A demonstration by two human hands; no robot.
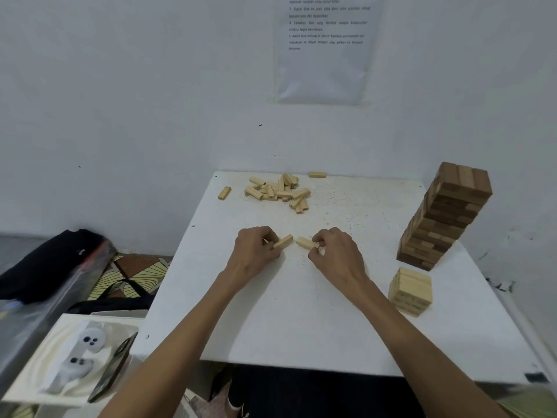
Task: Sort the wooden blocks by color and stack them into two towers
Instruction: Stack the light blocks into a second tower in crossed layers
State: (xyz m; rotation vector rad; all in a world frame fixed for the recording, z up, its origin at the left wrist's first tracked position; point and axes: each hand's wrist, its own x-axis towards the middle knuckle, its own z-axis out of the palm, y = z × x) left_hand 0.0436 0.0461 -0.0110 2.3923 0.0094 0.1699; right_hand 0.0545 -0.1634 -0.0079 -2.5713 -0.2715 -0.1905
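My left hand (256, 247) grips one light wooden block (283, 241) by its near end, over the middle of the white table (301, 312). My right hand (336, 248) grips another light block (306, 241), and the two blocks' free ends nearly meet. A pile of several light blocks (278, 190) lies at the table's far side, with single ones to its left (224, 193) and at the far edge (317, 174). A tall dark-brown tower (446, 217) stands at the right. In front of it stands a short light-wood tower (410, 291).
The table butts against a white wall with a printed sheet (327, 46). At the lower left a white tray (36, 375) holds a soft toy (83, 354) and a phone (113, 368). A dark bag (51, 263) lies on the floor to the left.
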